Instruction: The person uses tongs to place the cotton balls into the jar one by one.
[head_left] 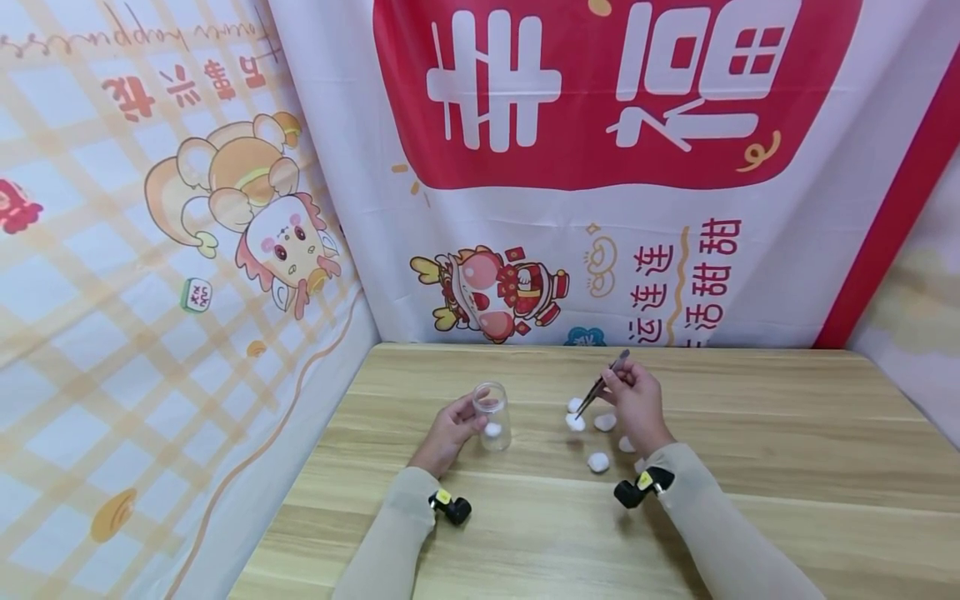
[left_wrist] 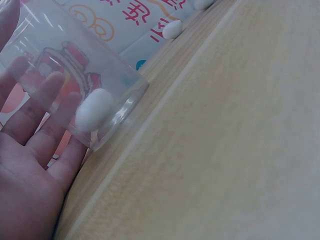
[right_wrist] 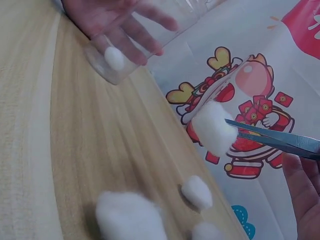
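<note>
My left hand (head_left: 448, 433) grips a clear jar (head_left: 492, 417) that stands upright on the table, its fingers round the far side; one white cotton ball (left_wrist: 95, 110) lies at the bottom. My right hand (head_left: 636, 402) pinches dark metal tweezers (head_left: 600, 386). Between the tweezer tips is a cotton ball (right_wrist: 215, 128), held above the table in the right wrist view. Below and around the right hand, several loose cotton balls (head_left: 597, 462) lie on the wood, some partly hidden by the hand and sleeve.
The wooden table (head_left: 525, 533) meets a printed cloth (head_left: 480, 225) with red and white designs at its back edge. A checked cloth (head_left: 187, 333) hangs at the left. The jar stands left of the loose cotton balls.
</note>
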